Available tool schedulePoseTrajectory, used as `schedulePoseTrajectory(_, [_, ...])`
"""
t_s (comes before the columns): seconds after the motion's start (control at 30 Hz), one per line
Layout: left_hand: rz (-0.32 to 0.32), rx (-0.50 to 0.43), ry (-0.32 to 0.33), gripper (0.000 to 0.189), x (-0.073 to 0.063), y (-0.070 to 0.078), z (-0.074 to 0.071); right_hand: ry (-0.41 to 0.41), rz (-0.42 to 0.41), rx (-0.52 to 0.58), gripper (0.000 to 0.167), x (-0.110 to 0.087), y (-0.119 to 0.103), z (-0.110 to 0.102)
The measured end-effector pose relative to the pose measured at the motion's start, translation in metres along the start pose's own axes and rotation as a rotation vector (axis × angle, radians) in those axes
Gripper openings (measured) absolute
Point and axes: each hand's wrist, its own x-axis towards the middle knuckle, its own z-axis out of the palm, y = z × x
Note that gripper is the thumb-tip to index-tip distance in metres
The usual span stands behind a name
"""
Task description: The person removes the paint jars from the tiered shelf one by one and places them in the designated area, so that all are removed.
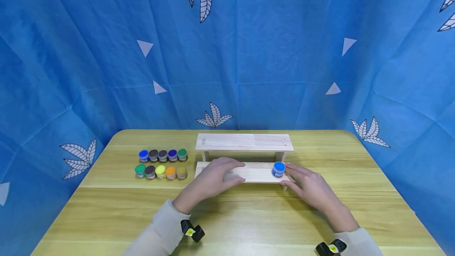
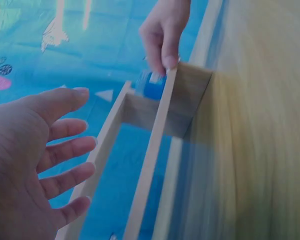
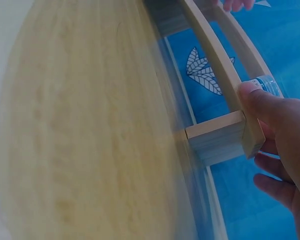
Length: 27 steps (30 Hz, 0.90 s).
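A small paint jar (image 1: 279,169) with a blue lid stands near the right end of the lower board of a two-step wooden rack (image 1: 256,174). My right hand (image 1: 314,188) grips that end of the board. Its thumb presses the front edge beside the jar in the right wrist view, with the other fingers round the far side. My left hand (image 1: 217,175) hovers over the left part of the lower board, thumb and fingers apart. Nothing lies in its grasp in the left wrist view, where the spread fingers (image 2: 70,145) show.
Left of the rack, several paint jars (image 1: 160,172) stand in two rows, with green, yellow, orange, blue and dark lids. The rack's upper board (image 1: 244,142) rises behind the lower one. A blue patterned cloth (image 1: 270,50) hangs behind the wooden table (image 1: 249,216).
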Motion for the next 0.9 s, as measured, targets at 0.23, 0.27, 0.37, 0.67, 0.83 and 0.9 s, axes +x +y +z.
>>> schedulePoseTrajectory(0.23, [0.021, 0.027, -0.004, 0.047, 0.021, 0.013, 0.02, -0.034, 0.022, -0.044, 0.053, 0.0, -0.002, -0.001])
schedulePoseTrajectory(0.27, [0.026, 0.028, -0.003, 0.046, 0.024, 0.014, 0.022, -0.044, 0.03, -0.045, 0.054, 0.0, -0.002, -0.001])
schedulePoseTrajectory(0.37, [0.044, 0.042, 0.004, 0.046, 0.033, 0.018, 0.029, -0.065, 0.042, -0.047, 0.054, 0.0, -0.002, -0.001])
schedulePoseTrajectory(0.67, [0.052, 0.095, 0.01, 0.046, 0.059, 0.031, 0.048, -0.041, 0.006, -0.043, 0.052, 0.0, -0.001, -0.001])
schedulePoseTrajectory(0.83, [0.064, 0.11, 0.02, 0.047, 0.069, 0.035, 0.057, -0.029, -0.006, -0.031, 0.051, 0.0, -0.001, -0.001])
schedulePoseTrajectory(0.9, [0.061, 0.119, 0.026, 0.048, 0.073, 0.036, 0.06, -0.023, -0.011, -0.031, 0.05, 0.0, -0.001, -0.001])
